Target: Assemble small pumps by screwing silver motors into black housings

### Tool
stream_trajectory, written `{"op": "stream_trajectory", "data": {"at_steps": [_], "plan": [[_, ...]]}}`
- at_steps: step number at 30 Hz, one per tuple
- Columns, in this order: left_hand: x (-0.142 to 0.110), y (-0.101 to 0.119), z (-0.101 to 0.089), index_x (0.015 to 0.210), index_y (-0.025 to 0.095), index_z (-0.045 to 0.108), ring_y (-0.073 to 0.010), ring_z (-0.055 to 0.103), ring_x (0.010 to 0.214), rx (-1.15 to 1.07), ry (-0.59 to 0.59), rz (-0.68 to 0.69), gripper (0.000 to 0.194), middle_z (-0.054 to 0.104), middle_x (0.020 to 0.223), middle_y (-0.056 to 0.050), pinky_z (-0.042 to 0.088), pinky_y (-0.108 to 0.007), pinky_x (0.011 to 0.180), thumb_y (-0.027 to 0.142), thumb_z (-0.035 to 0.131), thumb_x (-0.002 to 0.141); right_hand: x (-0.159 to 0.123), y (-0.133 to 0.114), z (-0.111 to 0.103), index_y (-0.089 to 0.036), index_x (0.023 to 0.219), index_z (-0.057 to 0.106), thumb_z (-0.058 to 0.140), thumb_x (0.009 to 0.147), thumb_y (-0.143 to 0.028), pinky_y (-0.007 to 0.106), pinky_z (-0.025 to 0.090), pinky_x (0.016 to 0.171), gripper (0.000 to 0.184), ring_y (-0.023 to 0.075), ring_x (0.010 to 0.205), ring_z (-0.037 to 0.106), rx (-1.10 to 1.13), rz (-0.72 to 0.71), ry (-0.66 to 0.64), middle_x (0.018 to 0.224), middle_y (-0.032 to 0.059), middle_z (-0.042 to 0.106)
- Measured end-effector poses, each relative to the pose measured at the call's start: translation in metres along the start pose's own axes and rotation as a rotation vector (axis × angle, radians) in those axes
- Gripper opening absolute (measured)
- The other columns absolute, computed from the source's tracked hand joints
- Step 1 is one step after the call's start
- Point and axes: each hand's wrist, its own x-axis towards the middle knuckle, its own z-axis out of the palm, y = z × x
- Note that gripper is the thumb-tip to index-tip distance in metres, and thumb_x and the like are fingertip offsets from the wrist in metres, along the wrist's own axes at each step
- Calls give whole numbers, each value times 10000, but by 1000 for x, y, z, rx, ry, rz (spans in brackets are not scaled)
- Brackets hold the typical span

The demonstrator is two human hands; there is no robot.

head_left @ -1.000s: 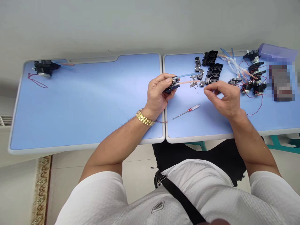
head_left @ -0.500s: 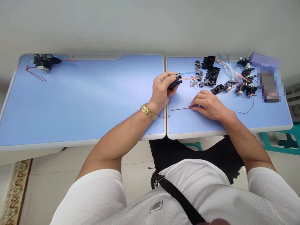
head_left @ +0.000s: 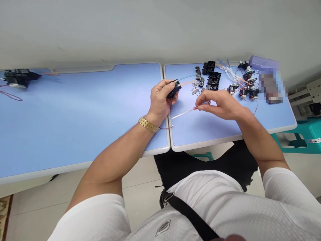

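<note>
My left hand is closed round a small black pump unit held just above the seam between two blue tables. A blue tube and an orange tube run from the unit toward the right. My right hand pinches the red handle of a thin screwdriver, lifted off the table with its metal tip pointing left toward the unit. A red wire trails under my left wrist.
Several black pump housings, round caps and small screws lie behind my hands. Motors with red wires and clear tubes sit at the far right beside a purple box. A finished unit lies far left.
My right hand left the pile of parts, came down on the screwdriver lying on the table, and has lifted it. The view has shifted rightward. The left hand keeps its hold.
</note>
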Motion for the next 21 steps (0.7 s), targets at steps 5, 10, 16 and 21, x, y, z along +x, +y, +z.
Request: {"op": "stream_trajectory", "data": {"at_steps": [5, 10, 16, 21], "plan": [[-4, 5, 1, 946, 207, 820, -112, 586, 561, 39, -22, -7, 390, 709, 786, -18, 366, -231, 415, 497, 1014, 771, 23, 22, -9, -264, 1379, 826, 838, 1096, -661, 367, 640, 964, 488, 201, 1023, 809, 320, -20, 182, 1056, 15, 840], [-8, 8, -2, 953, 210, 815, -127, 616, 608, 99, -75, -40, 340, 690, 766, -12, 410, -229, 449, 451, 1004, 805, 23, 45, -1, -274, 1301, 881, 883, 1038, -735, 303, 613, 772, 531, 168, 921, 775, 496, 69, 303, 954, 2, 793], [-11, 2, -10, 1037, 240, 846, -135, 619, 616, 111, -109, -47, 438, 738, 842, -31, 365, -237, 430, 572, 1047, 834, 16, 41, 3, -313, 1341, 839, 790, 996, -923, 343, 652, 776, 702, 190, 879, 766, 536, 157, 443, 951, 5, 778], [-13, -5, -14, 1135, 257, 851, -115, 549, 585, 316, -154, 73, 636, 736, 851, -3, 433, -256, 485, 719, 1081, 762, 16, 44, -2, -366, 1358, 818, 845, 978, -891, 351, 646, 741, 649, 203, 895, 787, 562, 159, 510, 1020, 9, 790]]}}
